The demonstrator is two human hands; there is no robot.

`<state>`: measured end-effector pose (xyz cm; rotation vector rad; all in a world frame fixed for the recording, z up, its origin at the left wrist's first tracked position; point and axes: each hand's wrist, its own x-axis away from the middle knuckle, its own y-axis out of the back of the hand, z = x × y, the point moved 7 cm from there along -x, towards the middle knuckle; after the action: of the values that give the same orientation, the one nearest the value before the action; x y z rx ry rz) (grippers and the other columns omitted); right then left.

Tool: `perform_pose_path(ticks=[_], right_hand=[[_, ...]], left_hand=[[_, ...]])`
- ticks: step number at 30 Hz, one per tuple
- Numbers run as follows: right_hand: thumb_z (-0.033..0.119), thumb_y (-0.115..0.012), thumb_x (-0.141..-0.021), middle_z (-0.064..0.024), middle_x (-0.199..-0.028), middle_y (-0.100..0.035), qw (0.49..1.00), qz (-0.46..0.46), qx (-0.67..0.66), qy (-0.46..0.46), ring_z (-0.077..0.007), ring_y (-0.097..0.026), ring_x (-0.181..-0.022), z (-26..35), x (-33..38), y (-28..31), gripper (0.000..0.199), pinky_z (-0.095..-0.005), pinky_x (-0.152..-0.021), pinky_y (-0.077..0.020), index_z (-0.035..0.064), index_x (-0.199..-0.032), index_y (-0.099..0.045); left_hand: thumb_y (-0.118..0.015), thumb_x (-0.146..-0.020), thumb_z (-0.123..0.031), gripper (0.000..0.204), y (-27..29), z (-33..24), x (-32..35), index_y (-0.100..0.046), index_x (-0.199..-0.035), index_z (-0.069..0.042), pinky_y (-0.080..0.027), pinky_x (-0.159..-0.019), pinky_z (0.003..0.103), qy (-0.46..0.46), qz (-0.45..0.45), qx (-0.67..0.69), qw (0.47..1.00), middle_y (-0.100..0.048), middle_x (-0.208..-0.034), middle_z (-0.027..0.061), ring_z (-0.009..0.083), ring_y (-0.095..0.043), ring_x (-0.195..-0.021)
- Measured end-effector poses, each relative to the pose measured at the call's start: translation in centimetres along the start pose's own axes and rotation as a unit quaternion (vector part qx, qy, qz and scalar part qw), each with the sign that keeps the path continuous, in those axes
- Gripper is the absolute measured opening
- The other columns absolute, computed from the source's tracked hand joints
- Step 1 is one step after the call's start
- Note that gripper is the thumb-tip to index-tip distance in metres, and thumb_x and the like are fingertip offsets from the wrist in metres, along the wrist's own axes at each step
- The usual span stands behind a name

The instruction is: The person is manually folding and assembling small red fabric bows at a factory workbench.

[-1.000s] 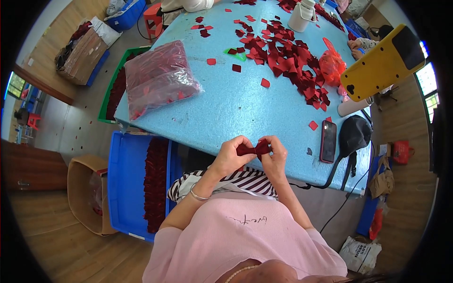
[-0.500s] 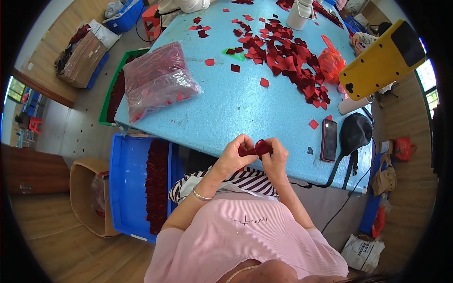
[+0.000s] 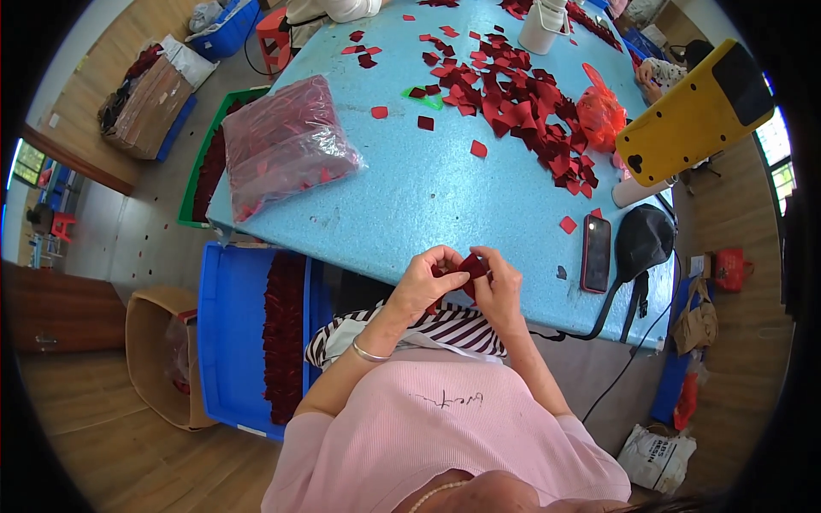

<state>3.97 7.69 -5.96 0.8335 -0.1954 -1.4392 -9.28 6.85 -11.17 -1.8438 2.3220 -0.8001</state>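
Observation:
Just over the table's near edge, my left hand (image 3: 417, 286) and my right hand (image 3: 502, 289) meet, both with fingers pinched. Between them is a dark red fabric petal (image 3: 471, 268), curled and partly covered by my fingertips. More red cloth peeks out between the fingers of my left hand, and I cannot tell whether it is the same piece. A loose heap of red petals (image 3: 534, 107) spreads over the blue table (image 3: 385, 222) beyond my hands. To the left lies a clear plastic bag (image 3: 286, 141) packed with red pieces.
By my left side, a blue crate (image 3: 235, 342) holds a row of dark red pieces, beside an opened cardboard box (image 3: 158, 359). A phone (image 3: 596, 254), a black pouch (image 3: 646, 241) and a yellow device (image 3: 684, 120) are at the right. A person's sleeve (image 3: 351, 8) shows at the far edge.
The petal between my hands has shifted from a rolled shape to a wider, more upright one. My right fingers have moved slightly up and left. The things on the table stay put.

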Motion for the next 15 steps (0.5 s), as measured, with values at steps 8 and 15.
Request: perform_pose_path(ticks=[8, 15], right_hand=[[0.012, -0.058, -0.089, -0.0074, -0.089, -0.066, 0.922, 0.12, -0.299, -0.213, -0.0112, -0.06, -0.078, -3.0, -0.9, -1.1, 0.021, -0.0269, -0.068, -0.0499, -0.0039, -0.103, -0.063], [0.018, -0.06, -0.09, -0.0024, -0.075, -0.063, 0.905, 0.053, -0.31, -0.286, -0.0076, -0.054, -0.066, -4.5, -1.0, -0.5, 0.023, -0.0235, -0.058, -0.0436, -0.004, -0.094, -0.064]], left_hand=[[-0.069, -0.083, 0.001, 0.025, -0.2, -0.9, -1.0, -0.057, -0.105, -0.002, -0.049, -0.077, 0.022, -0.078, -0.024, -0.008, 0.997, -0.063, -0.094, 0.0029, 0.0084, -0.059, -0.084], [-0.07, -0.082, 0.0, 0.026, 0.1, -0.5, -1.7, -0.058, -0.105, -0.003, -0.049, -0.076, 0.022, -0.018, -0.022, -0.019, 0.999, -0.063, -0.095, 0.0021, 0.0081, -0.059, -0.085]])
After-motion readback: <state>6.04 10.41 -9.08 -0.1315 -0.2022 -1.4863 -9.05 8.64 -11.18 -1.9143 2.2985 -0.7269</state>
